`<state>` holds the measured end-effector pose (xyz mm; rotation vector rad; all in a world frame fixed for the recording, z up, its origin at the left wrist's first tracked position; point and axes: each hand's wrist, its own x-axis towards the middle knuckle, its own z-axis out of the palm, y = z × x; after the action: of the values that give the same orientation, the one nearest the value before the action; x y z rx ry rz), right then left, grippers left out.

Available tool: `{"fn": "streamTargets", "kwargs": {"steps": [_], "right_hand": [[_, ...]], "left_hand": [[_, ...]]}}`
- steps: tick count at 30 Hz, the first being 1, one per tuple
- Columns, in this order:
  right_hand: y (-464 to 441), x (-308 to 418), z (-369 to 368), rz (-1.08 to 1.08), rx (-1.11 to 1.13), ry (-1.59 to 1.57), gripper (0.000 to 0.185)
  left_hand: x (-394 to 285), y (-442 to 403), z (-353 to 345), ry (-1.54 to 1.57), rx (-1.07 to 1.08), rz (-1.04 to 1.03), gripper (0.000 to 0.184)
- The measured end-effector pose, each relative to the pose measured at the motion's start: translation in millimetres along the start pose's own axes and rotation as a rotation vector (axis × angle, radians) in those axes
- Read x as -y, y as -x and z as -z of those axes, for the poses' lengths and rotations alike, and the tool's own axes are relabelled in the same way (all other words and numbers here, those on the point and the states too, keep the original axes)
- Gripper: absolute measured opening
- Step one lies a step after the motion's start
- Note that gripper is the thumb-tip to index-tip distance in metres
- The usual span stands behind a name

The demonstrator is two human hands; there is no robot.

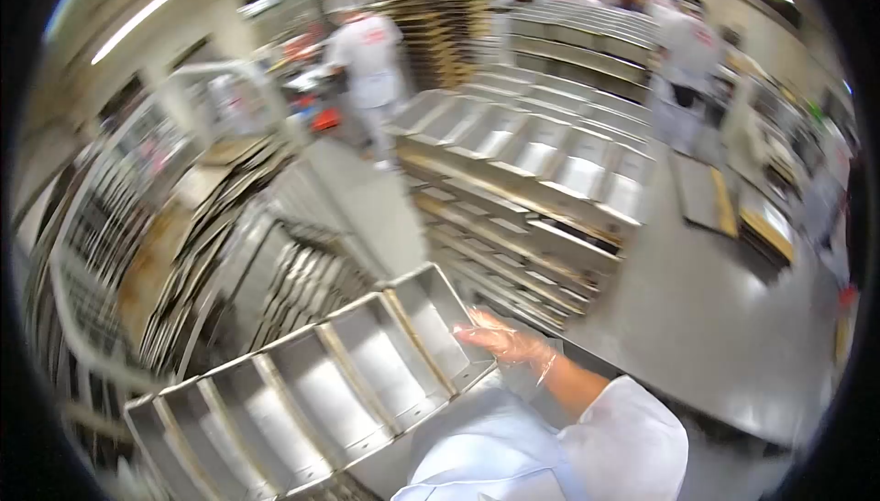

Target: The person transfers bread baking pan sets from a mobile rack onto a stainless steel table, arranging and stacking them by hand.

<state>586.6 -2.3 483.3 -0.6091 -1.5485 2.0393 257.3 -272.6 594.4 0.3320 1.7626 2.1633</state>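
Observation:
In front of my body, tilted, is a strapped set of metal loaf pans [286,400], several joined in a row and bare inside. My right hand [504,336], in a clear plastic glove, is at the right end of the set. Its fingers grip the end wall near the rim. My left hand is not in view; the far left end of the set runs toward the lower edge of the picture.
A tall stack of similar loaf pan sets [522,139] stands ahead. At left, a metal rack [82,318] holds sheet trays [197,226]. A steel table [687,318] is at right with flat trays [706,194]. People in white [367,52] work in the background, blurred.

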Motion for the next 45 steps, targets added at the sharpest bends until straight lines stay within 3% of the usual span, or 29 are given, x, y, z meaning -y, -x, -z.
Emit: {"fn": "streamTargets", "kwargs": {"steps": [4,8,13,15,22,24,25,26,28,29,33,38,41,42,44,45], "right_hand": [[67,107,0,0.121,-0.4,-0.009,0.066],[99,147,1,0.364,-0.764,-0.012,0.073],[118,160,29,0.369,-1.333,0.451,0.076],[118,181,55,0.378,-1.463,0.645,0.076],[93,259,146,0.601,-1.431,0.786,0.051],[94,261,178,0.645,-1.256,1.16,0.05],[94,259,198,0.665,-1.152,1.342,0.05],[86,262,207,0.638,-1.182,1.176,0.051],[63,277,201,0.387,-1.447,0.736,0.055],[53,284,196,0.262,-1.557,0.501,0.057],[71,266,266,0.226,-1.387,0.689,0.062],[58,268,280,0.026,-1.503,0.674,0.06],[70,248,316,0.092,-1.393,0.905,0.054],[68,242,319,0.019,-1.502,0.806,0.059],[66,247,304,-0.203,-1.473,0.956,0.056],[66,255,295,-0.428,-1.438,0.97,0.057]], "left_hand": [[12,-70,-95,0.032,0.23,0.029,0.061],[23,-127,-177,0.122,0.432,0.048,0.061],[22,-197,-301,0.324,0.755,0.07,0.061],[15,-220,-365,0.421,0.905,0.097,0.062],[7,-233,-599,0.572,1.381,0.289,0.062],[23,-227,-645,0.414,1.47,0.238,0.054],[33,-225,-671,0.314,1.462,0.111,0.049],[42,-227,-686,0.202,1.537,0.092,0.049],[61,-234,-714,0.101,1.632,0.031,0.05],[71,-235,-725,0.114,1.654,-0.008,0.051],[68,-213,-735,-0.06,1.715,-0.181,0.056],[89,-212,-749,-0.088,1.717,-0.159,0.047],[92,-207,-746,-0.033,1.76,-0.144,0.043],[91,-206,-745,-0.09,1.765,-0.16,0.04],[86,-205,-740,-0.206,1.77,-0.194,0.036],[87,-205,-738,-0.267,1.77,-0.212,0.034]]}}
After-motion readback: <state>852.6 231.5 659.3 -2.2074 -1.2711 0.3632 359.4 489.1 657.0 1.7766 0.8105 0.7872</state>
